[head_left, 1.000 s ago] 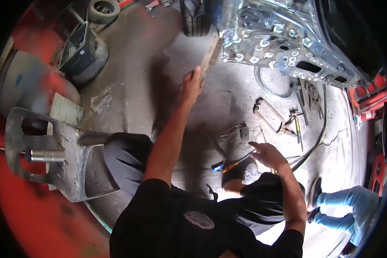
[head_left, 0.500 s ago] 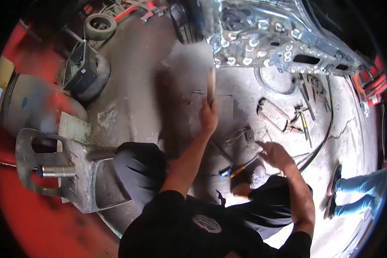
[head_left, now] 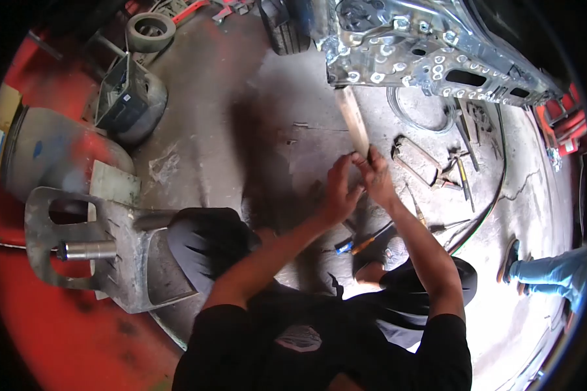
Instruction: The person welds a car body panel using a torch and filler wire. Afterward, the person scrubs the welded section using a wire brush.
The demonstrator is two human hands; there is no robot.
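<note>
A flat strip of wood (head_left: 353, 120) stands out from my hands, tilted, its far end by the lower edge of a welded metal car panel (head_left: 398, 68). My right hand (head_left: 377, 179) is closed around its near end. Close beside it, my left hand (head_left: 340, 189) has its thumb apart from its fingers, and the fingertips reach the wood's near end; whether they touch it I cannot tell. Below my hands, a tool with a blue end (head_left: 344, 247) and a tool with an orange handle (head_left: 363, 246) lie on the floor by my foot.
On the floor at right lie a hacksaw-like frame (head_left: 416, 161), a hammer (head_left: 462, 173), a wire coil (head_left: 401, 116) and a hose (head_left: 486, 221). A plastic chair (head_left: 127, 260) stands left, near a crate (head_left: 120, 104) and tyre (head_left: 151, 32). A person's legs (head_left: 548, 274) are at right.
My right hand has come up from the floor tools to the wood's near end. My left hand has slid off its grip, and the wood has swung to the right.
</note>
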